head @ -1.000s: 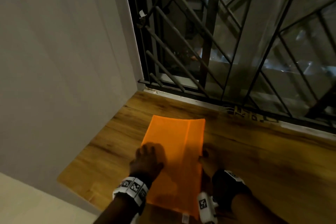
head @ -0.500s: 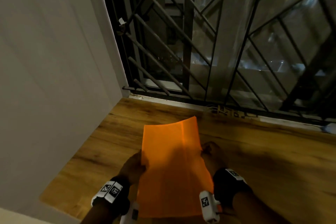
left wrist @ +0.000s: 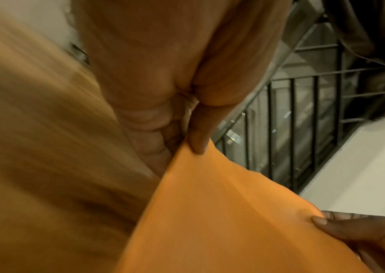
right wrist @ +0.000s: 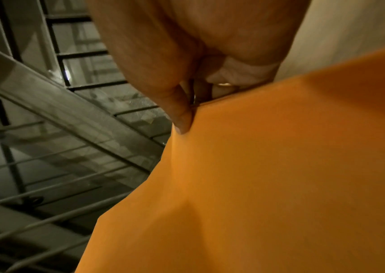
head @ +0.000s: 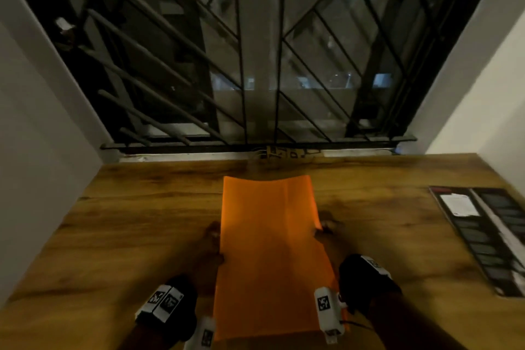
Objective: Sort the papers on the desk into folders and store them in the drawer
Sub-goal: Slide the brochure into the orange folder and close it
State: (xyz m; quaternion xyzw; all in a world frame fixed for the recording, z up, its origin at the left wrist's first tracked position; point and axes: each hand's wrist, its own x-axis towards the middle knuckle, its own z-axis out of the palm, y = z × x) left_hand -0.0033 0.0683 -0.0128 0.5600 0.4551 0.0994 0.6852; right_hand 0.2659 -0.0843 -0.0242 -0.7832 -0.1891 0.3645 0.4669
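Nearest the person, the orange paper point(head: 270, 258) is held off the wooden desk point(head: 127, 236) by both side edges: the left hand point(head: 208, 250) pinches the left edge with thumb on top and fingers beneath, as the left wrist view shows, and the right hand point(head: 326, 231) pinches the right edge the same way. Neither hand is free. To carry this step off well, I judge the pinches should stay light and level with one another, so the sheet neither buckles nor creases further on its way to a folder; which folder suits it cannot be told, since none is plainly in view. The paper itself is a plain, bright orange sheet, thin enough to sag a little between the hands, with a faint lengthwise fold line running right of its middle and its far edge curling slightly up. To the right of the paper and well apart from it, a dark printed sheet point(head: 488, 239) with a white label lies flat on the desk. Beyond the paper's far edge stands the barred window point(head: 255, 65).
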